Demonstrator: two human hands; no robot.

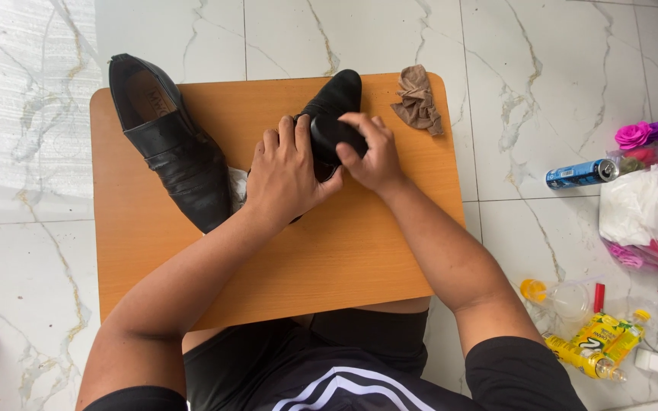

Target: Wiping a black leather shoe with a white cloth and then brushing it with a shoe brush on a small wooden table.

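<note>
On the small orange wooden tabletop (344, 251), a matte black leather slip-on shoe (336, 103) lies with its long axis running away from the person, the toe pointing to the far edge and the heel end buried under the hands. The left hand (283, 175) is curled over the near part of that shoe, fingers bent and pressed together on its upper, clamping it in place. The right hand (375, 156) comes in from the other side, touching the shoe's side just beyond the left hand's knuckles; its fingertips are bunched as if pinching something small against the leather, but what, if anything, sits between them cannot be told. Both hands are on the shoe, the left bearing more of it. To the outside of the left hand, well within reach, lies a second glossy black leather shoe (169, 141), angled, its opening toward the far left corner. Beyond the right hand, near the far corner, sits a crumpled brown cloth (418, 99), apart from the shoe
</note>
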